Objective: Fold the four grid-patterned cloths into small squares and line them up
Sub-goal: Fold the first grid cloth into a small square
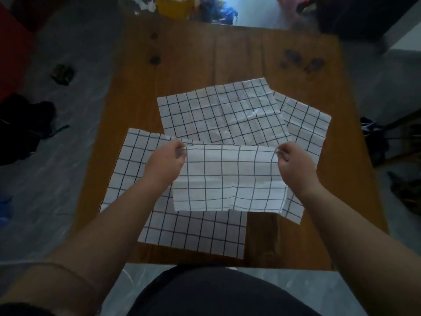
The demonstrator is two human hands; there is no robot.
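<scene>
My left hand (163, 161) and right hand (293, 164) pinch the held cloth's (230, 179) top corners | bare wooden table (227, 58) upper frame | creased grid cloths (223, 112) below

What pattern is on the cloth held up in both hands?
White with a black grid, on the held cloth; head view shows it.

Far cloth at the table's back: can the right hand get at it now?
Likely not yet: the right hand pinches a corner of the held cloth. Nothing lies on the far cloth, so once freed, yes.
</scene>
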